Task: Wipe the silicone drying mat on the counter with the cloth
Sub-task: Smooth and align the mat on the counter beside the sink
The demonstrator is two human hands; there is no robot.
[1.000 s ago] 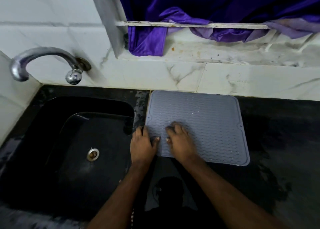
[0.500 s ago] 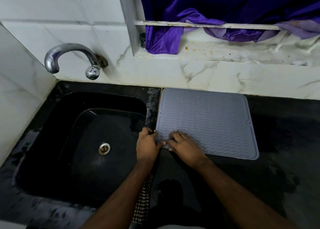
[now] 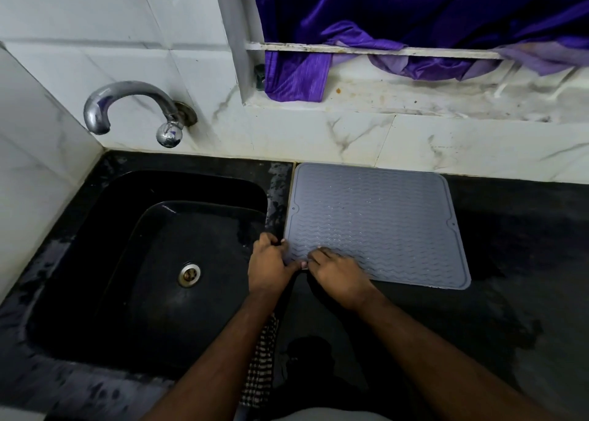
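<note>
The grey silicone drying mat point(image 3: 376, 226) lies flat on the black counter point(image 3: 526, 309), its far edge against the wall tiles. Both hands meet at its near-left corner. My left hand point(image 3: 267, 264) curls around the mat's left edge at that corner. My right hand point(image 3: 338, 274) sits on the front edge beside it, fingers bent on the ribbed surface and thumb at the rim. A black-and-white checked cloth point(image 3: 261, 369) hangs below my left forearm at the counter's front, held by neither hand.
A black sink point(image 3: 79, 277) with a metal drain point(image 3: 189, 274) lies just left of the mat. A chrome tap point(image 3: 127, 102) juts from the white tiled wall. A purple curtain point(image 3: 414, 16) hangs over the stained window ledge point(image 3: 446, 102).
Both hands have slid from the mat's surface back to its near-left corner, and their fingers have curled onto the edge. The view has shifted, showing more of the sink.
</note>
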